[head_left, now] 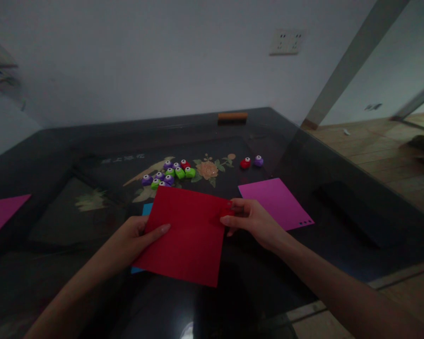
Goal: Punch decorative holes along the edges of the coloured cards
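Observation:
A square sheet of red paper [187, 235] is held tilted above the dark table. My left hand [144, 235] grips its left edge, thumb on top and fingers underneath. At the sheet's upper right edge, my right hand [245, 216] pinches a small rounded red object [227, 210] between thumb and fingers; its exact kind is hard to make out. Partly covered by the red sheet is a blue sheet [147, 208]. Just beyond lies a cluster of small purple, green and red figures with googly eyes [169, 174].
A red figure [245, 163] and a purple figure [258, 161] sit apart at the right. Pink sheets lie right [277, 205] and far left [3, 214]. A brown bar [232, 116] rests near the wall. A dark flat case [356, 212] lies near the table's right edge.

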### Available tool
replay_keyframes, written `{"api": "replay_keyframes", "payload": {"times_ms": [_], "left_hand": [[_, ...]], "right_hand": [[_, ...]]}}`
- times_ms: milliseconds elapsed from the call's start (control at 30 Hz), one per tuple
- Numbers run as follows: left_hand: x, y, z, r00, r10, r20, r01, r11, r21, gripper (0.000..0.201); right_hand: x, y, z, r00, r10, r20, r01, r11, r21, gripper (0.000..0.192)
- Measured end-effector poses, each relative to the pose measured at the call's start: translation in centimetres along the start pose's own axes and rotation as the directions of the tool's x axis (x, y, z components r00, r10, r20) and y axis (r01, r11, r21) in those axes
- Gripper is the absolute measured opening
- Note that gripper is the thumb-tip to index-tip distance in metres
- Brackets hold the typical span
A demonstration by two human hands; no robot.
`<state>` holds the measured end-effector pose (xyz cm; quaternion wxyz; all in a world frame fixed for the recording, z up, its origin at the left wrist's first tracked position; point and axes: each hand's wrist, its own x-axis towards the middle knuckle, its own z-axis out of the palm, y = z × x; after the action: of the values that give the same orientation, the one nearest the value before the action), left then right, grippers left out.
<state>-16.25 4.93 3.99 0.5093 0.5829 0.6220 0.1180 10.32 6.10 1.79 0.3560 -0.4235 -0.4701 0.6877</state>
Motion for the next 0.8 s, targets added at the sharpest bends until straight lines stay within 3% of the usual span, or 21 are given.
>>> {"api": "replay_keyframes", "payload": {"times_ms": [367, 800], "left_hand": [[-0.23, 0.39, 0.15, 1.000, -0.024, 0.006, 0.025, 0.998, -0.062, 0.032], [-0.01, 0.33, 0.12, 1.000, 0.002, -0.024, -0.002, 1.000, -0.006, 0.040]], "right_hand": [[-0.03, 0.26, 0.23, 0.998, -0.055, -0.041, 0.056, 0.998, 0.018, 0.022], [0.05, -0.01, -0.19, 0.998, -0.044, 0.043, 0.045, 0.999, -0.010, 0.029]]}}
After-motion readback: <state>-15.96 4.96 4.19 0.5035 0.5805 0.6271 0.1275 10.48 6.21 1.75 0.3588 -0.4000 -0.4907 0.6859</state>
